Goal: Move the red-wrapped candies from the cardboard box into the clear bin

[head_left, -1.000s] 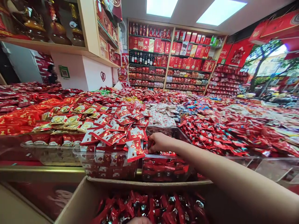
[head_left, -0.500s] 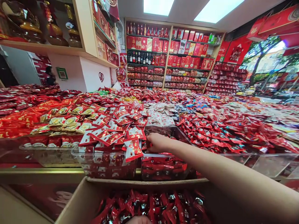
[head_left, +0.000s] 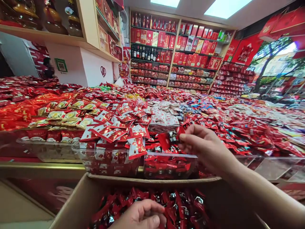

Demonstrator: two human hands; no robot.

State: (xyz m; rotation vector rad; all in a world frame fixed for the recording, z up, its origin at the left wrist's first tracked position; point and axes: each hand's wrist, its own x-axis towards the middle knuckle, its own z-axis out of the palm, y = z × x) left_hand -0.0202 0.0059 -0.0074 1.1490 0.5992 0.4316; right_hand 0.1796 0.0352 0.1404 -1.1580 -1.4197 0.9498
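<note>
My right hand (head_left: 207,144) pinches a small red and black wrapped packet (head_left: 170,139) between thumb and fingers, just over the clear plastic bin (head_left: 170,156). That bin holds several packets of the same red and black kind. Below, an open cardboard box (head_left: 152,180) contains a heap of these red packets (head_left: 135,194). My left hand (head_left: 143,213) is low over this heap, palm partly up, its fingers loosely bent and apart from the thumb. Nothing shows in it, though its underside is hidden.
Left of that bin, another clear bin (head_left: 105,160) is piled with red and white packets (head_left: 111,132). Gold and red packets (head_left: 69,122) lie farther left, more red packets (head_left: 221,127) to the right. Shelves (head_left: 175,47) with bottles and boxes stand behind.
My right hand has risen out of the bin and moved right, now with a packet in its fingers. My left hand has come up farther into view over the box.
</note>
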